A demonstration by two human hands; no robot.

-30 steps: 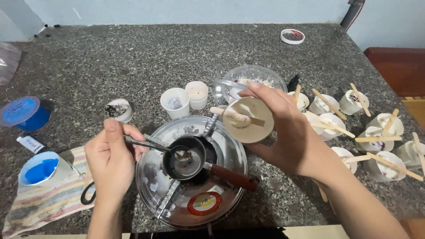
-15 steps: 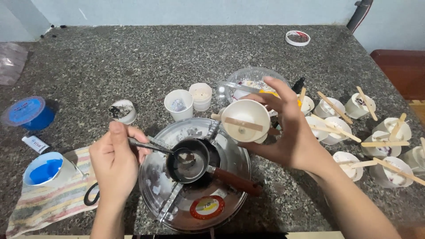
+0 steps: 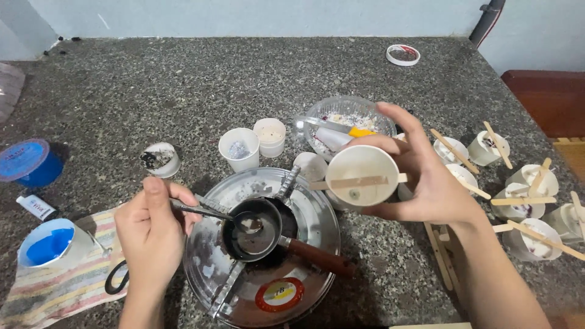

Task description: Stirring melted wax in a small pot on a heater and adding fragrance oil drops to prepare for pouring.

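- Since the earlier frames, the right hand (image 3: pixel 420 183) has tilted the white cup (image 3: pixel 362 176) so its mouth faces the camera more squarely, and it sits a bit lower, just right of the burner. Left hand hasn't really budged.
- Right hand is curled around the cup from behind, fingers spread over the rim, so it's got a firm hold. Cup looks empty apart from a wooden stick (image 3: pixel 356 182) laid across the mouth and what looks like a small wick tab at the bottom.
- Left hand (image 3: pixel 149 234) is closed on the handle of a metal spoon (image 3: pixel 207 211), with the bowl end resting in the small dark pot (image 3: pixel 255 230).
- That pot sits on the round metal stove (image 3: pixel 311 213) at the near edge of the counter (image 3: pixel 183 91). Only a thin dark layer inside, as far as I can tell.
- Progress-wise: a bunch of stick-topped cups (image 3: pixel 524 201) stand off to the right, looking already done. The held one isn't filled yet, so I'd guess this one's mid-batch.
- Also around: two small cups (image 3: pixel 255 143) behind the stove, a clear bowl (image 3: pixel 347 119) of bits, and a blue tub (image 3: pixel 49 244) on a striped cloth (image 3: pixel 55 292).
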